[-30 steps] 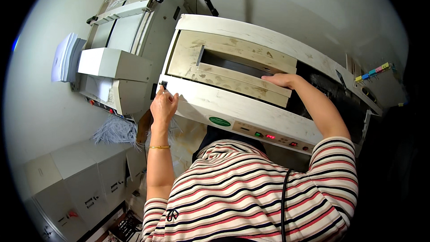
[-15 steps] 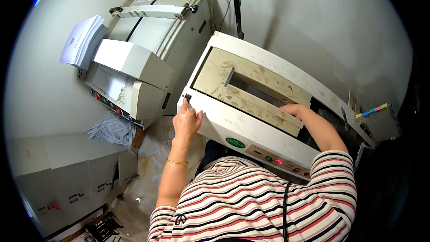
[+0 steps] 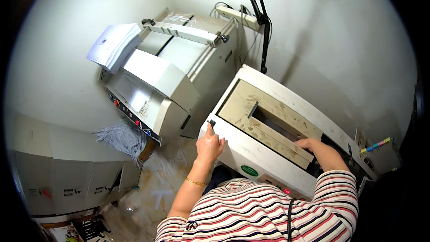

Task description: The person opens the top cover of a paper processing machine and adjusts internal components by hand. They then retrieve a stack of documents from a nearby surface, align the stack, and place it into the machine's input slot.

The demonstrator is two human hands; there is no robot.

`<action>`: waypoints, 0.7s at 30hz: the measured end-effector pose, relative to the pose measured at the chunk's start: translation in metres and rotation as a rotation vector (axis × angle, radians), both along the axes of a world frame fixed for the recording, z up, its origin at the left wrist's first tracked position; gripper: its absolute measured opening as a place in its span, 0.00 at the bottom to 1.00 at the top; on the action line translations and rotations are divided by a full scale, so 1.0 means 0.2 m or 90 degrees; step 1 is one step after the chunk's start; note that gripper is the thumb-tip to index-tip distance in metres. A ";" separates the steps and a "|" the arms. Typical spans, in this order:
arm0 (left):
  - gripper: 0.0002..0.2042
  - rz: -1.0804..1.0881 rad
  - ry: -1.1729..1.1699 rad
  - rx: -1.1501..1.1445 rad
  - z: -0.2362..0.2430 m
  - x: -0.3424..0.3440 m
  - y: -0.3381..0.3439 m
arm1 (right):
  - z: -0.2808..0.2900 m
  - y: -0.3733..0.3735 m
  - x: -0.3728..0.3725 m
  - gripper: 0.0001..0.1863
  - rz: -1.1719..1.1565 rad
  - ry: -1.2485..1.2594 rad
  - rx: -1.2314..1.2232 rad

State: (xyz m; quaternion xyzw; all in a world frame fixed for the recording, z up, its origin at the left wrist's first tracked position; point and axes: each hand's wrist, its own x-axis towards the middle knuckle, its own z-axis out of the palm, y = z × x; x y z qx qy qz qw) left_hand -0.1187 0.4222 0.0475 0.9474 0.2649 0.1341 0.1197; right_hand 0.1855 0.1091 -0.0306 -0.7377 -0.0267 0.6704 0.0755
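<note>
1. Head view: the left hand (image 3: pixel 208 144) has its forefinger stretched out onto a small dark switch (image 3: pixel 212 123) at the near left corner of the cream machine (image 3: pixel 251 152); the other fingers are loosely curled and hold nothing.
2. The right hand (image 3: pixel 308 144) lies flat, fingers spread, on the right end of the machine's worn beige top plate (image 3: pixel 244 107), beside the long dark slot (image 3: pixel 280 127); it grips nothing.
3. Compared with half a second ago, both hands sit at the same spots on the machine, while the view has swung so the machine lies lower and further right in the picture.
4. A green oval label (image 3: pixel 249 170) and small red lights (image 3: pixel 286 191) show on the front panel, just above the person's striped shirt (image 3: pixel 260 215).
5. A gold bracelet (image 3: pixel 195 182) circles the left wrist.
6. To the left stands a larger grey machine (image 3: pixel 165 80) with a stack of white paper (image 3: pixel 112 45) on its far corner.
7. Shredded paper strips (image 3: pixel 123 136) lie heaped on the floor below it.
8. A white cabinet (image 3: pixel 67 170) stands at the far left.
</note>
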 end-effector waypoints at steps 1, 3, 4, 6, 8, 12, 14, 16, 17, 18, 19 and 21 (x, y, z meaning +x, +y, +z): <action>0.14 -0.012 -0.005 0.000 0.01 0.01 0.00 | -0.06 -0.02 0.02 0.32 -0.001 0.018 -0.007; 0.15 0.004 0.010 -0.009 0.03 0.00 -0.01 | -0.02 0.04 -0.01 0.29 -0.038 0.003 -0.026; 0.16 0.014 0.018 -0.013 0.04 -0.01 -0.01 | 0.07 0.09 -0.05 0.26 -0.081 0.019 -0.013; 0.16 0.019 0.014 -0.006 0.02 -0.03 -0.01 | 0.08 0.10 -0.05 0.26 -0.124 -0.015 -0.018; 0.15 0.024 0.018 -0.013 0.04 -0.04 -0.01 | 0.09 0.12 -0.05 0.25 -0.147 -0.047 -0.023; 0.15 0.002 -0.029 -0.004 0.00 -0.02 -0.03 | -0.16 -0.05 0.03 0.25 -0.187 -0.121 -0.004; 0.15 0.009 -0.059 -0.011 -0.01 -0.02 -0.03 | -0.25 -0.07 0.05 0.24 -0.203 -0.128 0.013; 0.12 0.048 -0.102 0.017 -0.01 -0.02 -0.01 | -0.14 0.00 0.02 0.24 -0.211 -0.109 0.024; 0.11 0.065 -0.125 0.029 0.00 -0.02 0.00 | -0.13 0.00 0.02 0.24 -0.201 -0.102 0.040; 0.10 0.083 -0.148 0.040 0.00 -0.01 0.00 | -0.11 0.00 0.01 0.24 -0.192 -0.095 0.054; 0.11 0.106 -0.150 -0.016 0.00 0.01 0.02 | -0.09 0.00 -0.01 0.25 -0.183 -0.087 0.068; 0.12 0.058 -0.214 0.040 -0.01 0.09 0.08 | 0.02 0.08 -0.02 0.27 -0.002 -0.119 0.002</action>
